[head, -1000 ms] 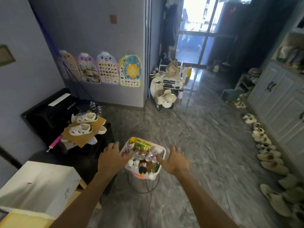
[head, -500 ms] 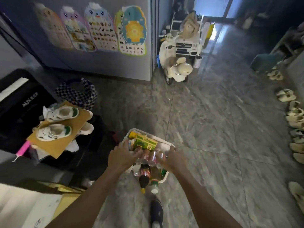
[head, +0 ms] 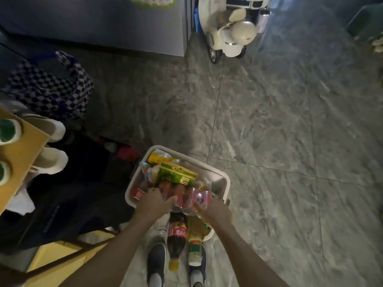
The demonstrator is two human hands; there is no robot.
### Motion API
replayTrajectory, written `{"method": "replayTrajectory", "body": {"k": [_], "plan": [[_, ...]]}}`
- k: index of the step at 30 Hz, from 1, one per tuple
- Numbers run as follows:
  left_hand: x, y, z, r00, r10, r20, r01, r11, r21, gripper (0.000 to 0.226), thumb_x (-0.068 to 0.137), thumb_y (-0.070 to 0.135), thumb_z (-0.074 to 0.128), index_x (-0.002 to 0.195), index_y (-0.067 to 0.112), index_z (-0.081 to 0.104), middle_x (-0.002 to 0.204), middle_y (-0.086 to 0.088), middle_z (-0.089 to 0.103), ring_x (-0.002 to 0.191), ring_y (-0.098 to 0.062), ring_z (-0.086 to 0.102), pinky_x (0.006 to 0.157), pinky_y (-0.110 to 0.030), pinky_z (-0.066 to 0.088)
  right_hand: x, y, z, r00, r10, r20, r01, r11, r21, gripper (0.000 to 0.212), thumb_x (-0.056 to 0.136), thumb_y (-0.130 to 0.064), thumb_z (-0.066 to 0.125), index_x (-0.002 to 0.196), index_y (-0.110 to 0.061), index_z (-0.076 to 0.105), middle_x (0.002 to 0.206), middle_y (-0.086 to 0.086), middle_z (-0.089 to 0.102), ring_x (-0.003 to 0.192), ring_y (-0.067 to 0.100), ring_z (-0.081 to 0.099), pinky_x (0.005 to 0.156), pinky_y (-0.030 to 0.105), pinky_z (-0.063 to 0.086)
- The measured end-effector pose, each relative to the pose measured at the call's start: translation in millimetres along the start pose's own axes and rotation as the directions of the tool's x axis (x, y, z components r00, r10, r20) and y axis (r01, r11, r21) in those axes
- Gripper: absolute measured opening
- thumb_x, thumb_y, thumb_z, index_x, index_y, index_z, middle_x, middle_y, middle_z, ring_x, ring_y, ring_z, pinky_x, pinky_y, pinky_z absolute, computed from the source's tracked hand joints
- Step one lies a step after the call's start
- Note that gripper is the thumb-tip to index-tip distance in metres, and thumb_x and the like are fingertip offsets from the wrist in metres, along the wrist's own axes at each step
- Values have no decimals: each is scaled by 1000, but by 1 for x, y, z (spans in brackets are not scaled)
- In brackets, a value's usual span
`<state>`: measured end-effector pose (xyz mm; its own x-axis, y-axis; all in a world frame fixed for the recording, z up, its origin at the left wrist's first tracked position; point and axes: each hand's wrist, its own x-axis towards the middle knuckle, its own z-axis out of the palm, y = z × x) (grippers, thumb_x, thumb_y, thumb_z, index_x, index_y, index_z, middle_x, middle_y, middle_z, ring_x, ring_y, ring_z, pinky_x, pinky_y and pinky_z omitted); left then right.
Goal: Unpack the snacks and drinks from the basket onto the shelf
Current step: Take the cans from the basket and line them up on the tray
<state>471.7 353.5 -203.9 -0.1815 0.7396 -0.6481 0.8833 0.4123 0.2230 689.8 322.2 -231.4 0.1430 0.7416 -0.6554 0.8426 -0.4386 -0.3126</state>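
The white basket (head: 226, 184) sat low in front of the person, over the grey tiled floor (head: 290, 141), and was still packed full. No shelf could be made out in the view. The left hand (head: 153, 205) had its fingers curled over the near-left rim. The right hand (head: 216, 211) was curled round the near-right corner, hard against the pink cans (head: 195, 198).

The likeliest trouble was the two bottles. The cola bottle (head: 177, 235) and the yellow drink bottle (head: 194, 243) stuck out past the near edge, caps toward the person's shoes (head: 156, 259). If the basket tipped that way in a lift, they would probably slide out and drop on the feet. The loose cans could also roll, and the green and yellow carton (head: 179, 172), perched on top, might topple. With both hands on one side, the far end looked likely to sag.

Compared with half a second before, the head had tilted further down. The wall posters had almost left the picture, the toy scooter (head: 234, 36) had risen to the top edge, and both shoes showed instead of one. The hands remained on the near rim.
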Motion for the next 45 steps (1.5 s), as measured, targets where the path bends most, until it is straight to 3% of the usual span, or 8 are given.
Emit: {"method": "replayTrajectory", "body": {"k": [4,13,19,29,32,37,42,45], "plan": [[17,-10,12,999,-21,28,24,994,-104,59,80,76,72,99,20,71,104,1,66,89,-20,66,76,-36,54,26,10,35,996,87,-18,-85,991,104,85,86,-85,52,141,-21,52,102,-6,73,82,14,70,59,28,49],[-7,-14,-2,997,63,-49,-75,950,-304,46,78,50,89,108,26,65,100,11,68,90,-14,70,70,-33,53,35,31,45,997,44,-70,-31,982,186,60,71,-79,70,114,-38,60,94,-15,68,83,5,69,74,34,63],[-58,-10,-48,967,22,-255,-147,863,-482,89,63,80,81,136,35,57,121,10,62,109,-15,67,93,-44,59,-32,-22,-54,957,-120,-265,204,926,317,69,69,-69,88,119,-40,50,113,-13,62,95,1,66,82,33,62],[-213,-21,-203,772,-20,-636,-414,743,-526,86,69,86,80,138,40,57,127,14,70,114,-9,70,97,-40,57,-178,-150,-194,738,-424,-525,596,774,214,54,75,-81,75,108,-40,62,103,-23,60,92,-1,64,80,22,56],[-272,-47,-240,670,-32,-742,-472,753,-459,71,77,79,78,134,42,59,129,11,70,115,-13,70,97,-38,56,-214,-188,-202,660,-532,-531,694,702,160,75,71,-93,68,119,-36,61,106,-20,62,94,0,64,83,30,60],[-363,-115,-271,519,-220,-826,-490,715,-499,62,79,40,95,125,50,54,119,15,72,105,-11,73,91,-38,60,-306,-257,-186,526,-691,-496,836,529,148,105,66,-96,70,149,-35,47,129,-16,59,112,4,62,98,31,53],[-465,-213,-252,397,-387,-832,-473,691,-547,64,76,36,96,124,44,55,109,17,73,91,-8,75,79,-29,61,-394,-307,-109,399,-827,-395,917,371,149,114,61,-106,56,149,-35,44,140,-7,59,124,9,59,104,37,54],[-528,-277,-219,358,-494,-792,-432,664,-610,69,74,40,96,129,43,54,113,11,72,88,-15,79,78,-37,66,-466,-321,-59,304,-881,-363,953,274,132,122,64,-86,81,157,-22,35,145,-6,58,128,11,59,105,33,53]]}}
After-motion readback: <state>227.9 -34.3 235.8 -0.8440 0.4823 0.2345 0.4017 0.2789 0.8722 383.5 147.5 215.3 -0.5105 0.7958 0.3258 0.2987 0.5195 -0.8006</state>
